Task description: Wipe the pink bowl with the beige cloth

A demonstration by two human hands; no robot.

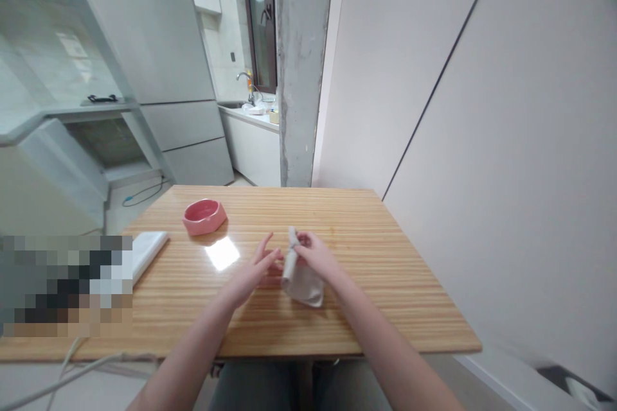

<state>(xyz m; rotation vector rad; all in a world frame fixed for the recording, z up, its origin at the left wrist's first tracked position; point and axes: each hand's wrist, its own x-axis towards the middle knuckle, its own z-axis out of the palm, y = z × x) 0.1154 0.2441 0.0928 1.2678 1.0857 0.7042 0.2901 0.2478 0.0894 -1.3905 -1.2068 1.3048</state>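
A light grey cloth, partly folded or rolled at its left side, is in front of me over the wooden table. My right hand pinches its upper part between thumb and fingers. Just left of the cloth is my left hand, its fingers apart and nothing held in them. The left fingertips come close to the cloth's rolled edge; whether they touch it I cannot tell. The cloth's lower corner hangs toward me, and its upper right part is hidden behind my right hand.
A pink bowl stands at the table's far left. Nearer on the left lies a white flat object, partly covered by a blurred patch. Pale cables run along the front left edge. A white wall borders the right side.
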